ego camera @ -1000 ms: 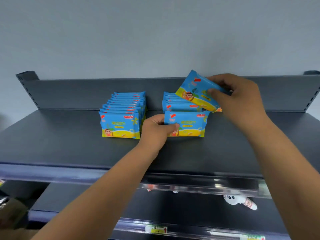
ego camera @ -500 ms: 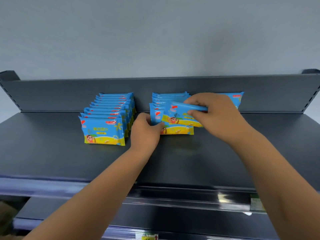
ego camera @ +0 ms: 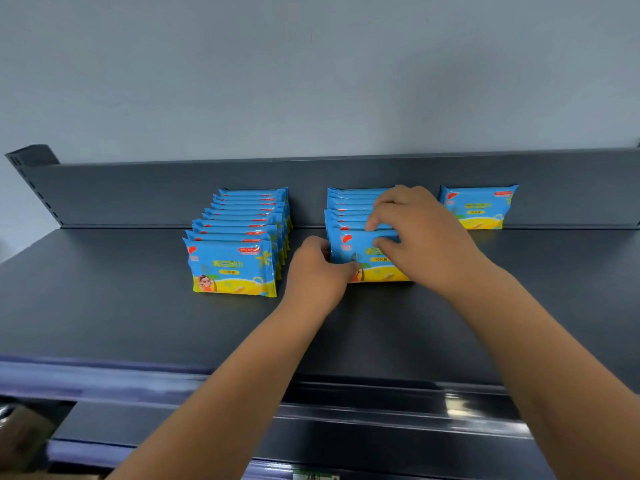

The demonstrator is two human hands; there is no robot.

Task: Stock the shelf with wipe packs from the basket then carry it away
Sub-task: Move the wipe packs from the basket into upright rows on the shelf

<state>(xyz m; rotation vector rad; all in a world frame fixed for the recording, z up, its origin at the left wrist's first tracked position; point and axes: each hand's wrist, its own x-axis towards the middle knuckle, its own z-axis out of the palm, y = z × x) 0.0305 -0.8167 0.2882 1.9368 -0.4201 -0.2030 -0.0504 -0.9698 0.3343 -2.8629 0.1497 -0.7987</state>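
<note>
could tip the front pack [ego camera: 349,252] forward, or knock the middle row [ego camera: 353,202] askew on the shelf [ego camera: 121,306], by letting go before seating it flush (slippery wrap, probably). pinching its top edge with the right hand [ego camera: 415,237], wrist arched over; clasping its left edge with the left hand [ego camera: 317,271], grip curled, thumb on the face. no sign of the basket.

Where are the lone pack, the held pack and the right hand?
lone pack [ego camera: 479,207], head view, front face.
held pack [ego camera: 347,251], head view, upper left front.
right hand [ego camera: 427,237], head view, back of hand.
</note>
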